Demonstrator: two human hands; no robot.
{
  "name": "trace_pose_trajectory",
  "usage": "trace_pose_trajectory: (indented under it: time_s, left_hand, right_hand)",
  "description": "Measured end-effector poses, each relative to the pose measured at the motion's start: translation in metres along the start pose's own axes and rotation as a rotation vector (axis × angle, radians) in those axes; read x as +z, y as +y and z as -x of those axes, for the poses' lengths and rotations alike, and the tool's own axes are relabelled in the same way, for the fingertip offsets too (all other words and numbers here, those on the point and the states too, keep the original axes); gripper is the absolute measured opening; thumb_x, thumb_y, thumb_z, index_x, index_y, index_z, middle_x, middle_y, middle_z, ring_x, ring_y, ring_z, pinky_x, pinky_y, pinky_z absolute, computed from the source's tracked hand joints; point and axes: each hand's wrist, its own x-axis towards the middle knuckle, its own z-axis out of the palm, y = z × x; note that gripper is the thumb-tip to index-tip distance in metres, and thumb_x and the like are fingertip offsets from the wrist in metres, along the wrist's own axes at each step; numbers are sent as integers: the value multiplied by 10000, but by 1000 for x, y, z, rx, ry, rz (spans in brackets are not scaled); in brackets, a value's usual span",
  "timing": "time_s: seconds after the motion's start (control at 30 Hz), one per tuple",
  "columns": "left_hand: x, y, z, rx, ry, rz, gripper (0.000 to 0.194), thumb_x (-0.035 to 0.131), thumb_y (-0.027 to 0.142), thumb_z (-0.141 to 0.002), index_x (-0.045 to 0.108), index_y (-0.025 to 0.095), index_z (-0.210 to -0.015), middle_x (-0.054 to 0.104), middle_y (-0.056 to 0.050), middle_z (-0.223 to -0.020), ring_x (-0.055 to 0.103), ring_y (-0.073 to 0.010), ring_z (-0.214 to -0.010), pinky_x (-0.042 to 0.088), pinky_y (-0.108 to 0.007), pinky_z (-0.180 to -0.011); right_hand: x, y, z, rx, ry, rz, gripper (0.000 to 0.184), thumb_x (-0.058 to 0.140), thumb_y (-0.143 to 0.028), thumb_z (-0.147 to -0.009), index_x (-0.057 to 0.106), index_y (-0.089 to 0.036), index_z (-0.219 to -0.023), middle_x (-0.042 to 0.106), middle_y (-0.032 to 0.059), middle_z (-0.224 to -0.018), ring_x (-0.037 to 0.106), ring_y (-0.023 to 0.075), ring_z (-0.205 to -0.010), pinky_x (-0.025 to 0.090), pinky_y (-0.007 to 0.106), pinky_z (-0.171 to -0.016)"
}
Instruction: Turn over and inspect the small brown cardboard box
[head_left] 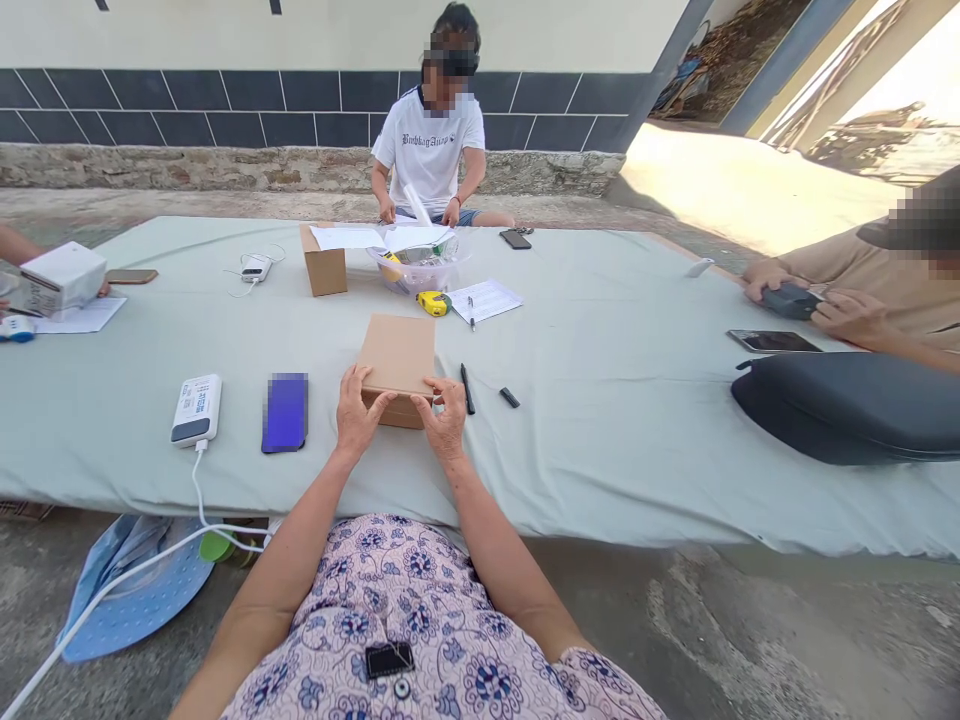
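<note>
One white power bank (199,405), cable (199,482) connected: on desk (600,460), left of frame. Purple flat object (285,412): right of power bank. Left hand (358,412): grasping lower-left corner of cardboard box (399,352), near frame center. Right hand (447,415): grasping lower-right corner. Black pen (467,390): just beside right hand. Small black piece (509,398): farther right.

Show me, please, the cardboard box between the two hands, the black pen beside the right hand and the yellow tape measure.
Cardboard box (398,358), head view: middle of its top face.
Black pen (468,390), head view: middle of its barrel.
Yellow tape measure (433,303), head view: middle of its case.
</note>
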Motion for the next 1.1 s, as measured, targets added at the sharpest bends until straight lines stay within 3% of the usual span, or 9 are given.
trace_pose_trajectory:
  time_s: [0.2, 0.43, 0.67, 1.1]
  left_hand:
    - [2, -4, -1, 32, 24, -21, 709, 594, 735, -798, 564, 227, -1291, 516, -168, -1441, 465, -307, -1392, 400, -489, -1154]
    - [2, -8, -2, 78, 29, -61, 724, 562, 746, -812, 552, 209, -1298, 518, -190, -1416, 466, -320, -1381, 423, -509, -1127]
    - [1, -4, 2, 104, 18, -71, 741, 669, 709, -764, 525, 227, -1308, 511, -175, -1409, 461, -325, -1386, 451, -497, -1107]
    - [2, -7, 0, 96, 2, -81, 712, 627, 695, -810, 522, 205, -1316, 492, -193, -1439, 423, -328, -1422, 426, -517, -1132]
  right_hand:
    - [2, 2, 0, 32, 12, -49, 429, 634, -601, -867, 696, -224, -1063, 562, 65, -987, 568, 186, -940, 532, 296, -700]
    - [1, 1, 0, -24, 10, -19, 454, 594, -618, -893, 681, -215, -1081, 561, 74, -996, 568, 182, -905, 534, 297, -681]
    - [3, 1, 3, -96, 41, 88, 477, 658, -613, -852, 648, -202, -1094, 580, 100, -1019, 559, 225, -971, 541, 332, -718]
    - [5, 6, 3, -43, 40, 6, 443, 528, -610, -930, 674, -222, -1086, 563, 87, -1021, 571, 193, -936, 539, 295, -677]
